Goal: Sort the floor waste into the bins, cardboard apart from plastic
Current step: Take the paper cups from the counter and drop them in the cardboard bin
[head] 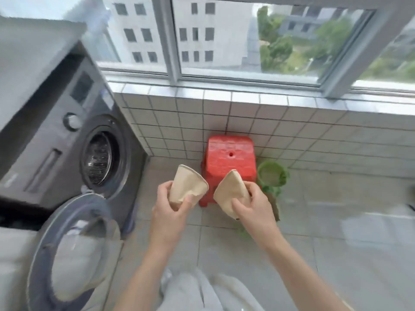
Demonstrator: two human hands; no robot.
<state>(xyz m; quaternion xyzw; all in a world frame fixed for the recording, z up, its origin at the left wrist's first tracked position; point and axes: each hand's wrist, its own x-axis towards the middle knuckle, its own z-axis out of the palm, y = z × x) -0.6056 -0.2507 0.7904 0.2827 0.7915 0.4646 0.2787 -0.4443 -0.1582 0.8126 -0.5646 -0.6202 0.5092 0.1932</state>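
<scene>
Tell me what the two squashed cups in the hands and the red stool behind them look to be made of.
Cup in the left hand, left cup: likely paper, matt tan, creased flat with a rolled rim.
Cup in the right hand, right cup: same matt tan paper look, folded to a point.
Stool: probably moulded plastic, glossy red, with a textured top and a centre hole.

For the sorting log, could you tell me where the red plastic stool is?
In the head view, the red plastic stool stands centre against the tiled wall, left of a green pot.
</scene>
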